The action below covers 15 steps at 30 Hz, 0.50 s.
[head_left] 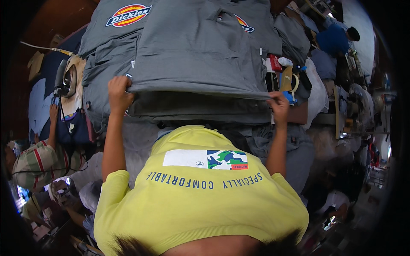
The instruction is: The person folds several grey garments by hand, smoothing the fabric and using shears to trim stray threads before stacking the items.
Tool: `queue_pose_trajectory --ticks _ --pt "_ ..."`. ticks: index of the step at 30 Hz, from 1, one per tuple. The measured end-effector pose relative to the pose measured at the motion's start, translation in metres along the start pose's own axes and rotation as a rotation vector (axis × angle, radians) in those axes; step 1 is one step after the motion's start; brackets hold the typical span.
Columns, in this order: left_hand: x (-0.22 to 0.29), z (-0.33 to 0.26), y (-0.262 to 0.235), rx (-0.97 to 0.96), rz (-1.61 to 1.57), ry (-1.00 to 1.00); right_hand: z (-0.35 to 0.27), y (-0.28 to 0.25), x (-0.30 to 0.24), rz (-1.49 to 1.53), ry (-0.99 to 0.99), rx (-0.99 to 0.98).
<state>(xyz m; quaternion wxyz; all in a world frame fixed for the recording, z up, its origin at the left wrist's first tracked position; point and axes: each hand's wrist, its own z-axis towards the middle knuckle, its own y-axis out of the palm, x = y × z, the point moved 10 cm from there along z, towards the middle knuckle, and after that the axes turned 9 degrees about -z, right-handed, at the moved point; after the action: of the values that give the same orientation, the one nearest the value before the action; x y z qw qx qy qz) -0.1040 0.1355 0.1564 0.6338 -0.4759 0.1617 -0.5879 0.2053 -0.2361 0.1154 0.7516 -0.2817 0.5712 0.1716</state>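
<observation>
A grey T-shirt (pixel 192 64) is spread across the work surface in front of me, its near edge lifted and pulled taut between my hands. My left hand (pixel 119 94) is closed on the left end of that edge. At the right end, my right hand (pixel 279 106) pinches the cloth between thumb and fingers. Below the raised edge a dark gap opens, with more grey cloth (pixel 192 115) behind it. Other grey shirts (pixel 109 55) with oval red-and-yellow prints lie beneath and around; how they overlap is partly hidden.
At the left, an iron (pixel 71 80) rests on a pale pad near a co-worker in a striped shirt (pixel 42 162). Right of the shirts are a red box (pixel 274 62), a tape roll (pixel 295 83) and a white plastic bag (pixel 316 91). Another person in blue (pixel 332 39) is farther right.
</observation>
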Motion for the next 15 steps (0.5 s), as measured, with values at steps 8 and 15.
queue_pose_trajectory --ticks 8,15 --pt "-0.047 -0.061 0.038 0.225 -1.115 -0.552 -0.007 -0.027 0.04 -0.621 0.251 -0.266" --pt "0.143 0.015 0.021 -0.094 -0.898 0.037 -0.006 0.198 -0.15 -0.221 -0.344 -0.535"
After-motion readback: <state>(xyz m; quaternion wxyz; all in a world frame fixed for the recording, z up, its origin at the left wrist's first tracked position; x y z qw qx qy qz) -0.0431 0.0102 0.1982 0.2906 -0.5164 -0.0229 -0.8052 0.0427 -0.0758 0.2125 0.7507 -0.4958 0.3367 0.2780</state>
